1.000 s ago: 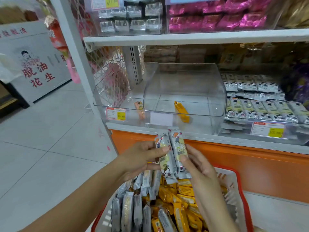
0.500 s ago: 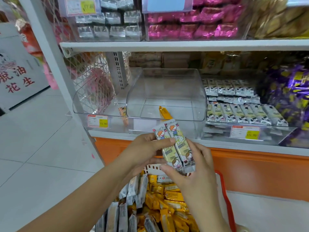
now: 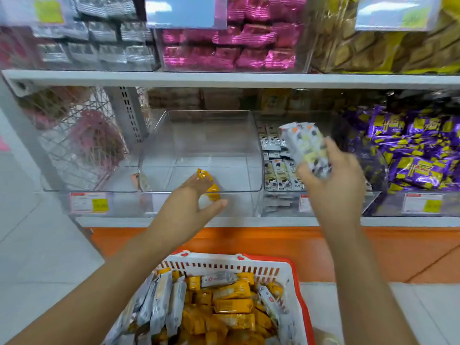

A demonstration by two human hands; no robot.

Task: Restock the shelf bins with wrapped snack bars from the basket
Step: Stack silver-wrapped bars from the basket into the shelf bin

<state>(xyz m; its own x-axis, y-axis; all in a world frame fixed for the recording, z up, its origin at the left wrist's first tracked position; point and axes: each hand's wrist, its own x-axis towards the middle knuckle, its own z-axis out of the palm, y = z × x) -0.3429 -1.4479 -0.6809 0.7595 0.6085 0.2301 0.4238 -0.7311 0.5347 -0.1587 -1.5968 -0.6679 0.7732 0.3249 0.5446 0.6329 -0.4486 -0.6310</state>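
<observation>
While the right hand holds a blurred bunch of snack bars in white wrappers with cartoon prints, its grip closed round them before the bin of matching bars, the left hand hovers, grip open, at the clear bin holding 1 yellow bar. Below, 1 red-rimmed basket carries many yellow and grey bars. I cannot count the held ones.
</observation>
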